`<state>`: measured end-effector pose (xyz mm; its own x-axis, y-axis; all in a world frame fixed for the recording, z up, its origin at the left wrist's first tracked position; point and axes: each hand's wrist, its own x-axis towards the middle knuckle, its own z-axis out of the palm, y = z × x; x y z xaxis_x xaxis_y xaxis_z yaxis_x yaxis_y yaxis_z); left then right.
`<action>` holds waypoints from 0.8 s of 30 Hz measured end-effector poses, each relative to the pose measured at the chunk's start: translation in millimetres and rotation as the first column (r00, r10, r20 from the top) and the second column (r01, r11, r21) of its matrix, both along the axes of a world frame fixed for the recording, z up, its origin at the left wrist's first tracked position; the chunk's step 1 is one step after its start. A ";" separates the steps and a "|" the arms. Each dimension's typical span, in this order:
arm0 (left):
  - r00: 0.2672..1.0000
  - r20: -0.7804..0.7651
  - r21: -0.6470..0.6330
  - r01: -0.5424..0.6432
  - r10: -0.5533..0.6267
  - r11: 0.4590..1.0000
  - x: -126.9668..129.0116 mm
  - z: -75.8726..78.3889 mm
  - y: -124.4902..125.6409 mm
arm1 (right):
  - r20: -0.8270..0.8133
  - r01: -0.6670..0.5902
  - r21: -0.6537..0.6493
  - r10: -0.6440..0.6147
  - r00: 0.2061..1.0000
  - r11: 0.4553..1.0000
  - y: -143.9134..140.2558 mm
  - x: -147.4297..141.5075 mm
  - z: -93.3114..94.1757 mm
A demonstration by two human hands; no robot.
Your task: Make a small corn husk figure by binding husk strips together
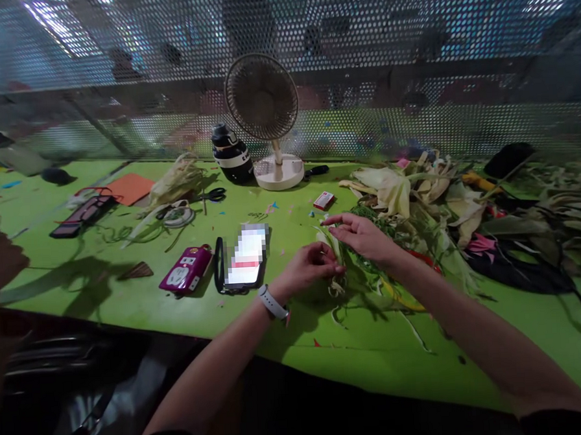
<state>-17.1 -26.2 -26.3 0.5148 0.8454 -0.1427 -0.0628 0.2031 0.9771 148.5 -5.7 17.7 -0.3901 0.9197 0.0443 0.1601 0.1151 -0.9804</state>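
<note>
My left hand (315,268), with a pale watch strap (273,303) on its wrist, is closed in a pinch on a small bundle of pale green corn husk (331,242). Thin curled ends (336,286) hang below its fingertips. Just above and to the right is my right hand (362,236), its fingers stretched out toward the bundle's top; whether they touch it I cannot tell. Green shredded strands (368,216) lie partly under my right forearm. A loose pale strip (417,333) rests on the green table (290,211) nearer me.
A phone (248,255) and purple pouch (186,270) lie left of my hands. Behind stand a fan (278,172) and dark bottle (232,159). Dried husks (391,186) heap at right. Scissors (214,195) lie back left. Another person's hand (0,252) is at far left.
</note>
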 end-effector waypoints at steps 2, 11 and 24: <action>0.999 -0.007 0.013 0.033 -0.033 0.999 0.5 -3.6 1.5 | 0.064 -0.014 0.013 0.013 0.998 1.000 5.2 -9.6 -4.5; 0.987 0.148 -0.027 -0.064 0.067 0.998 -3.0 -1.7 1.7 | 0.264 0.160 0.465 -0.309 0.914 0.871 -6.2 11.6 4.3; 0.959 0.267 -0.056 -0.079 0.091 0.995 -1.6 4.3 -1.7 | 0.498 -0.208 0.267 0.050 0.866 0.941 -31.0 23.2 -12.1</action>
<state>-18.7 -27.9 -22.0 0.4657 0.8837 -0.0469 -0.3410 0.2281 0.9120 171.8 -36.7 5.6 -0.5493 0.8310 0.0879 0.5607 0.4445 -0.6986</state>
